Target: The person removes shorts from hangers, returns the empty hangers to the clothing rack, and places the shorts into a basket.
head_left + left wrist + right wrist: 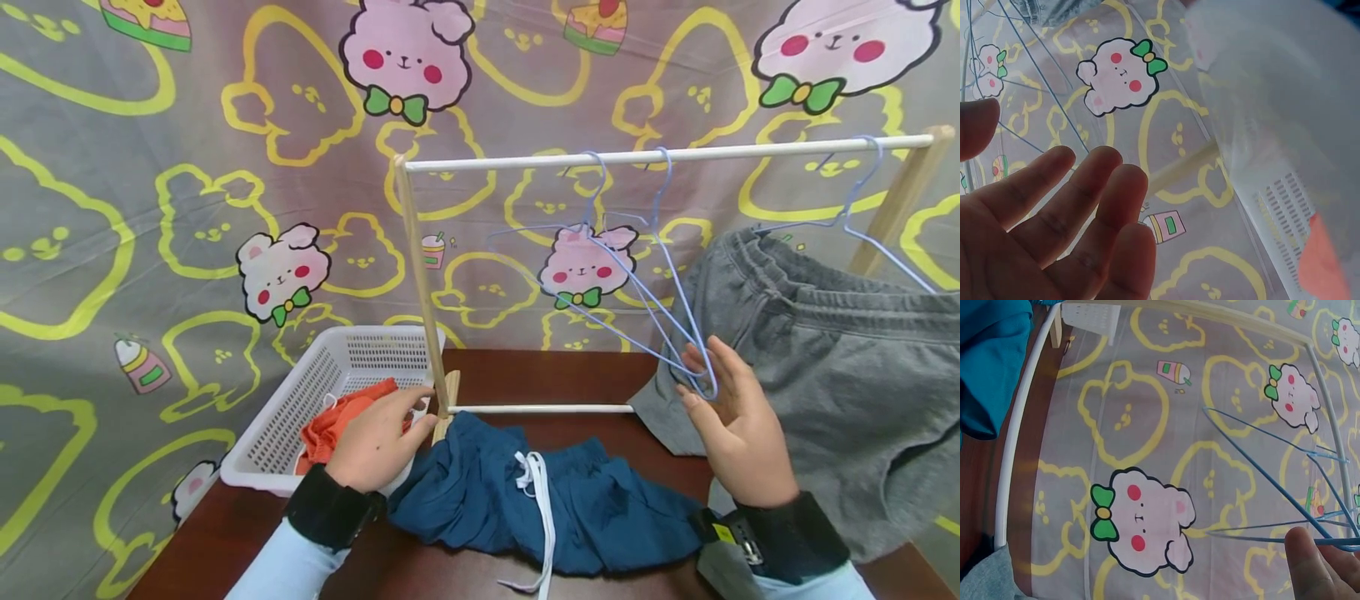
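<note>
Fingers and thumb of the right hand [738, 437], at 4 o'clock from the middle of my head view, pinch a lower corner of the blue hangers [678, 287]; I cannot tell whether one wire or more is in the grip. Over at 7 o'clock, the left hand [378, 442] holds nothing, its fingers loosely bent and slightly apart, thumb well away from them.

Just past it, at 8 o'clock, I have a white basket [386, 358] with orange cloth [330, 433] inside, partly covered by that hand. At 9 o'clock the rack's wooden post [422, 283] stands between the basket and the hangers. A dark blue garment [600, 500] with a white drawstring [547, 525] lies rumpled at 6 o'clock on the brown table [555, 375]. Grey shorts [847, 367] hang at 3 o'clock, crowding the space beside the right hand. Patterned fabric [330, 175] fills the background.

As for the hangers, I count two bare ones at 3 o'clock, hooked over the white rail [510, 162]. Their thin wire frames overlap and slant toward the right hand; one sends its far corner out to 12 o'clock.
</note>
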`<state>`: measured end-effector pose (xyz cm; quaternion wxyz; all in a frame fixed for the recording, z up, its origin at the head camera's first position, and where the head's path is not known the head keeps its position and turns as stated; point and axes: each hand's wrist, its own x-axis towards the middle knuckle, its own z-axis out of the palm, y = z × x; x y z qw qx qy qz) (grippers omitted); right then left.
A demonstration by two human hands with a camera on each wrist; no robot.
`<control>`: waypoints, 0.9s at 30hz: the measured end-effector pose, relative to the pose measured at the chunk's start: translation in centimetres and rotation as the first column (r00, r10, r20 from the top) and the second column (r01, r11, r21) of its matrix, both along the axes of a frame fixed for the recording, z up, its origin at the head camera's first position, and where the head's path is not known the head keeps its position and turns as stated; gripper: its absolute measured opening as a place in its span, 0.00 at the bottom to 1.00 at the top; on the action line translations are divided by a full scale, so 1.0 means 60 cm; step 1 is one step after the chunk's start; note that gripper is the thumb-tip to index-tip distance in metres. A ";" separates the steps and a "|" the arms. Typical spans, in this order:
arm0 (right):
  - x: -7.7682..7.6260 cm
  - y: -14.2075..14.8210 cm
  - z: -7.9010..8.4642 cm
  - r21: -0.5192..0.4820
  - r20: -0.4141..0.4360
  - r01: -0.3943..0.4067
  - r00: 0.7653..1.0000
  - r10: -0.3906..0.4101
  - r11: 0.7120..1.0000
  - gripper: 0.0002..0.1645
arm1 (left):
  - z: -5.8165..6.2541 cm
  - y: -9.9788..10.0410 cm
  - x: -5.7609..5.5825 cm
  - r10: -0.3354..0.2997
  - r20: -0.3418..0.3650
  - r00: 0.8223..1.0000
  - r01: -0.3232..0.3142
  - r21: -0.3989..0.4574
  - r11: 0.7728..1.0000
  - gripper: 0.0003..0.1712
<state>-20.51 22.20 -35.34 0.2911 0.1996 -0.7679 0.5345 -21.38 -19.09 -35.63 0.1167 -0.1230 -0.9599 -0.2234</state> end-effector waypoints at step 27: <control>-0.003 0.024 -0.022 0.184 0.159 -0.021 0.987 -0.009 0.983 0.42 | -0.043 -0.092 0.010 0.251 -0.112 0.961 -0.261 -0.077 0.962 0.35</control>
